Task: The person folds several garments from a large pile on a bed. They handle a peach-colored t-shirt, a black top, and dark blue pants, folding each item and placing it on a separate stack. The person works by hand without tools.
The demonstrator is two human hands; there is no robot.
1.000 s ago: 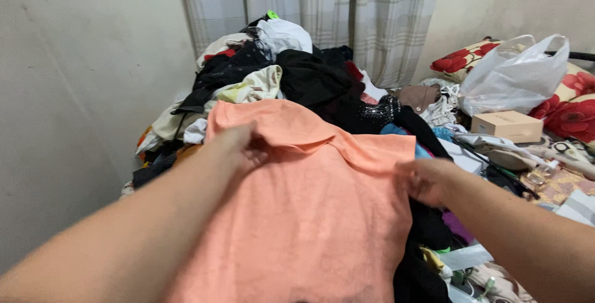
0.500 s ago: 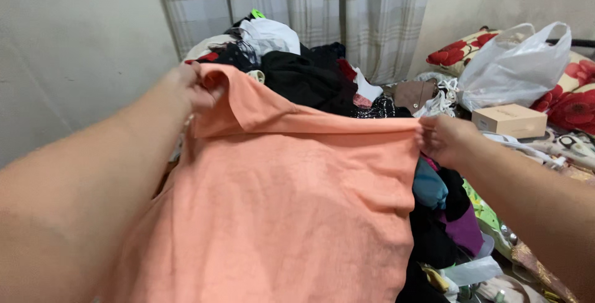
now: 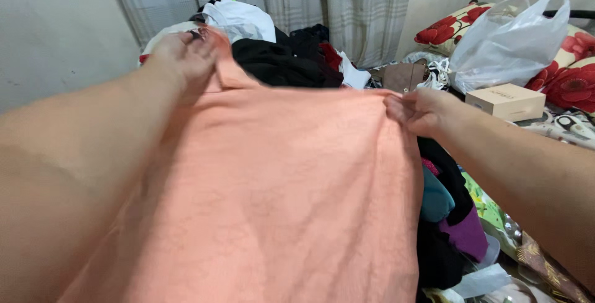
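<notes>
- Two hands, one garment: my left hand (image 3: 183,55) pinches the upper left corner of the orange shirt (image 3: 279,191), and my right hand (image 3: 418,109) pinches its upper right corner, each grip closed on the cloth.
- One orange shirt, stretched flat between my hands and raised over the bed's clothes pile (image 3: 285,61); its top edge runs side to side, the left corner held higher than the right.
- Its long axis runs from that top edge down toward me, the lower part hanging out of view at the bottom.
- One white plastic bag (image 3: 508,42) sits toward the bed's far right, just behind one tan cardboard box (image 3: 505,101).
- Two red-flowered pillows (image 3: 573,76) lie at the right edge of the bed.
- One checked curtain (image 3: 347,5) hangs behind the pile.
</notes>
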